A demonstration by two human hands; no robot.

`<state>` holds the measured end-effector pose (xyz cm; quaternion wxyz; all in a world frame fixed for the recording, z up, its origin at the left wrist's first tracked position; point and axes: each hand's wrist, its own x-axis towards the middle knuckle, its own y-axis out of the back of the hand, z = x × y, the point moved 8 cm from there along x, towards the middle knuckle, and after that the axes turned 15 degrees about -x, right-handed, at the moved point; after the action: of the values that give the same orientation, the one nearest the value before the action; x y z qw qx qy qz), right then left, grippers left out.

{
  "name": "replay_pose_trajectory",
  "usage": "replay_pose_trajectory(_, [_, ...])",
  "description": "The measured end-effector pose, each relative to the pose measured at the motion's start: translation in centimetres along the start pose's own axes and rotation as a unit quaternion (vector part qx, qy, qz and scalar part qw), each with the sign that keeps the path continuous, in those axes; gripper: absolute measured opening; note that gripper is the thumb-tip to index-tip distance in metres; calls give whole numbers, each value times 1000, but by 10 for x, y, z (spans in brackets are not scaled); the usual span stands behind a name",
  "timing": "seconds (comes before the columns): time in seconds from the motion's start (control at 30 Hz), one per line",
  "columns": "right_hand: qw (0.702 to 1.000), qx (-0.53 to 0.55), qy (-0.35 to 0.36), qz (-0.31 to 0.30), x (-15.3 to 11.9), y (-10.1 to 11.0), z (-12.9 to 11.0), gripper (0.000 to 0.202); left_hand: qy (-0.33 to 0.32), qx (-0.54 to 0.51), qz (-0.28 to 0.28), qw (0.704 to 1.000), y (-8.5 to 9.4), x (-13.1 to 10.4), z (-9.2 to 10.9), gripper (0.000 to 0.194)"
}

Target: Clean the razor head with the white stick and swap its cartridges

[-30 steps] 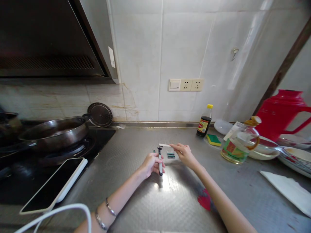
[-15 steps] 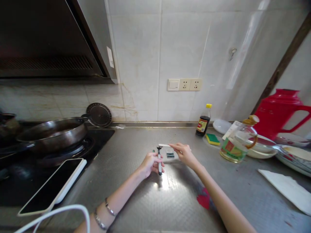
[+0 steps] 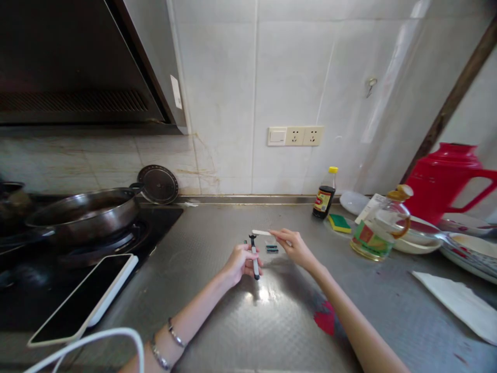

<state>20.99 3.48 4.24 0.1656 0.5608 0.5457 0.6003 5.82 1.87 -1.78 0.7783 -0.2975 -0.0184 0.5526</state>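
Note:
My left hand (image 3: 241,262) is closed round a grey and black razor (image 3: 255,259), held upright with its dark head at the top. Between the fingers of my right hand (image 3: 291,243) is a slim white stick, perhaps a toothbrush (image 3: 262,233); its far end lies at the razor's head. Whether the two touch, I cannot tell. Just behind and between my hands, a small clear pack with dark strips, which look like razor cartridges (image 3: 272,248), lies on the steel counter (image 3: 233,326). A small dark green bit shows behind my left fingers.
To the left, a steel pan (image 3: 89,215) sits on the black stove, with a phone (image 3: 81,300) and white cable in front. On the right stand a sauce bottle (image 3: 324,197), a sponge (image 3: 339,224), an oil jug (image 3: 375,233), bowls, a red thermos (image 3: 446,181) and a white paper (image 3: 460,300).
The razor's head has tipped slightly to the left, and the white stick's tip has shifted a little left with it. Both hands keep their holds.

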Motion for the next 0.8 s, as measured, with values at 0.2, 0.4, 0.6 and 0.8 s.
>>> replay_pose_trajectory(0.2, [1000,-24,-20,-2,-1,3,3,34,2,1,-3,1000,-2,-1,0,25])
replay_pose_trajectory(0.4, [1000,-21,-13,-5,-1,1,-1,34,7,4,-8,1000,-3,-2,-3,24])
replay_pose_trajectory(0.6, [1000,25,9,-2,-1,2,-6,34,7,5,-11,1000,-3,-2,-3,25])
replay_pose_trajectory(0.8, [1000,13,-25,3,-2,2,-1,33,7,3,-2,1000,-2,-2,-2,24])
